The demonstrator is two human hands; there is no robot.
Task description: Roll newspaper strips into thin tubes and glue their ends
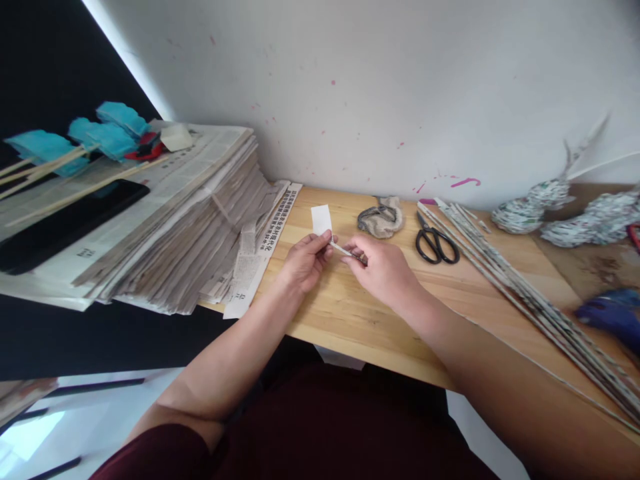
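Over the wooden table [360, 327], both hands [304, 261] [384, 270] pinch a thin paper strip [321, 219], wide and flat at one end.

A flat white paper strip [321, 219] meets a thin paper roll [341, 249].

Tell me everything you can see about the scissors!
The scissors have two big, black, rounded handle loops and short, pointed, greyish blades that look like metal. They lie flat on the wooden table, tips toward the wall, between a crumpled cloth and long, thin sticks. Neither the left hand nor the right hand touches them.
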